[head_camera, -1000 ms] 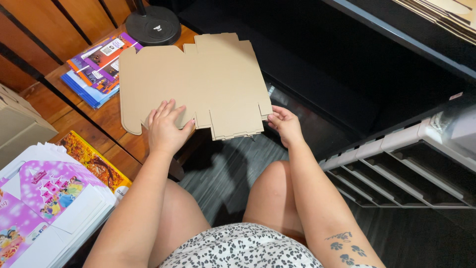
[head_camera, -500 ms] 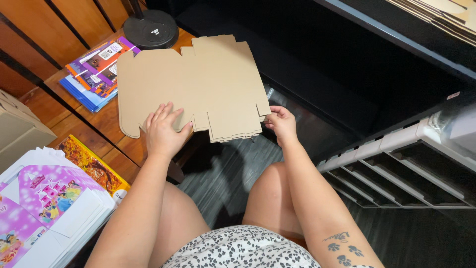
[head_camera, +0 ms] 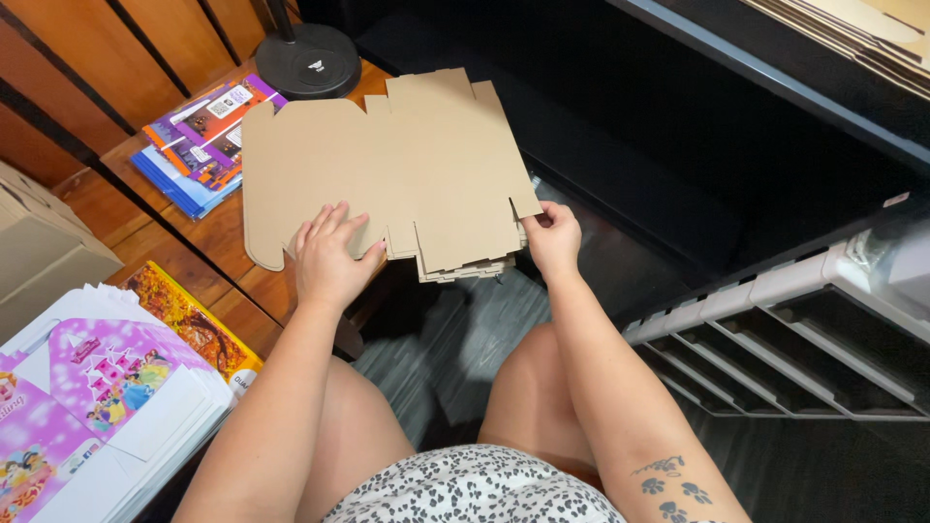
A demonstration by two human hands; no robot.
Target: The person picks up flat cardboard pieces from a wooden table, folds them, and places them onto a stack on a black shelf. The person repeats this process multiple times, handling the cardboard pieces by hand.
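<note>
- Wooden slatted table (head_camera: 228,232): warm brown planks under the grip, reaching away to its left.
- Flat cardboard blanks (head_camera: 387,165): a thin stack of matte tan die-cut sheets with notched flaps, lying on the table's edge and overhanging it between both hands.
- Pink and white printed cartons (head_camera: 87,407): glossy, flattened, well left of the grip and nearer the person.
- Purple and blue packets (head_camera: 199,140): flat, just left of the cardboard.
- Left hand (head_camera: 329,257): spread flat, pressing the stack's near edge.
- Right hand (head_camera: 554,237): pinching the stack's right corner flap.

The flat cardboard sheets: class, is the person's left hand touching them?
Touching. The head view shows the left hand lying palm-down on the cardboard sheets, fingers spread.
</note>
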